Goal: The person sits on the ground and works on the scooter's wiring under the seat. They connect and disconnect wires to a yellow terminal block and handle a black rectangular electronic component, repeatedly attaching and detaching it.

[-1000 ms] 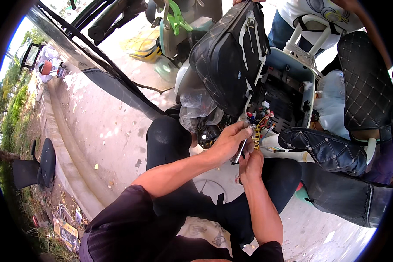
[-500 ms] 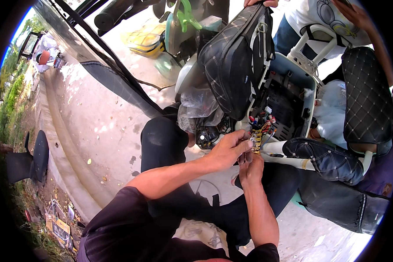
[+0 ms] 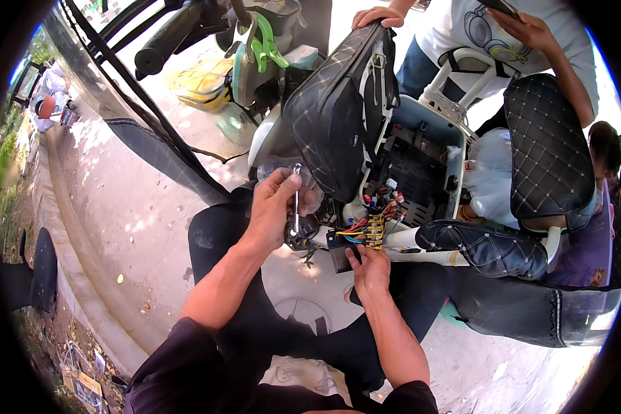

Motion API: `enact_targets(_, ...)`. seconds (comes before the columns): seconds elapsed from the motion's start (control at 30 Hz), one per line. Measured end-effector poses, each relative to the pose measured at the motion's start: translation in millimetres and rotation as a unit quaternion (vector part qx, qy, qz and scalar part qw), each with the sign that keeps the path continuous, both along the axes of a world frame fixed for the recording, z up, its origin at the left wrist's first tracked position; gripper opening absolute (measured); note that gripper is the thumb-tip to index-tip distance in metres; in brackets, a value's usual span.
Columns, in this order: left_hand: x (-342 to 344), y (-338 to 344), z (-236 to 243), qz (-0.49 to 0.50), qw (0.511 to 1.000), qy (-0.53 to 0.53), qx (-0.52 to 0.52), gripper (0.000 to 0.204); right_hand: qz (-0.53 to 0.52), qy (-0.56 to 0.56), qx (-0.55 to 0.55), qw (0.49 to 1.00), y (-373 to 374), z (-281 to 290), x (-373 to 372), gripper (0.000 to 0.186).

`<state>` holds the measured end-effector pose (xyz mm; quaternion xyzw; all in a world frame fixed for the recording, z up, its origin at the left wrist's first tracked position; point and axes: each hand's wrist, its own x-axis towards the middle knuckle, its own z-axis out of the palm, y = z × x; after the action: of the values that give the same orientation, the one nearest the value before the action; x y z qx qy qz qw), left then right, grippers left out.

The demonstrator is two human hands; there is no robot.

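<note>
Left hand point(image 3: 272, 205) is pinching a silver wrench-like tool point(image 3: 297, 204), right hand point(image 3: 373, 272) is sitting at the yellow terminal block point(image 3: 374, 232), can't tell its grip.

"Any label you can read?"

"None. The small pale mark point(image 3: 355, 141) on the black seat point(image 3: 324, 127) in front of you is too tiny for you to make out."

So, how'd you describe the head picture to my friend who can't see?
A person's left hand holds a slim silver tool; the right hand is at a yellow wire block, near an open compartment beside a raised black seat.
</note>
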<state>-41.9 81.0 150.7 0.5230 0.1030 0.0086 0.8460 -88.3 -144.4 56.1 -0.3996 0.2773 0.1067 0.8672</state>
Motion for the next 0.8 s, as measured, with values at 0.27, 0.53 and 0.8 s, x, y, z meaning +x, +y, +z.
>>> enact_targets(0.27,6.2,14.6,9.5,0.056,0.997,-0.050,-0.013,0.018,0.008,0.000,-0.011,1.000,-2.0,-5.5,1.1,0.023)
enact_targets(0.53,-18.8,-40.2,-10.4,-0.155,0.985,-0.014,0.070,0.019,-0.012,0.023,-0.014,1.000,0.0,1.1,-1.6,0.020)
enact_targets(0.8,-43.5,-75.3,-26.5,-0.318,0.938,-0.021,0.139,0.017,0.077,-0.010,0.006,0.997,-12.0,8.1,-1.6,0.016)
